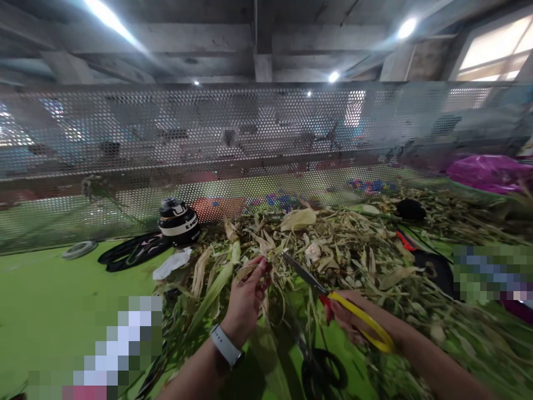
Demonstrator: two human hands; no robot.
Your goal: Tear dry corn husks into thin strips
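Fingers of the left hand are pressed together, pinching what looks like a small dry scrap just over the near middle of the pile, though it is too blurred from here to be certain. The right hand's fingers are wrapped round the handles of the scissors, whose tips point toward that pinch without touching it. I'd hold the scrap by its very edge, keep the left thumb out of the blades' line, and cut with the tips in short snips. Husks lie thick all around, so lifting the piece above them would give a cleaner cut. Black scissors rest nearer the body, between the forearms, on the green bench; mind the wrists there. A perforated screen stands behind.
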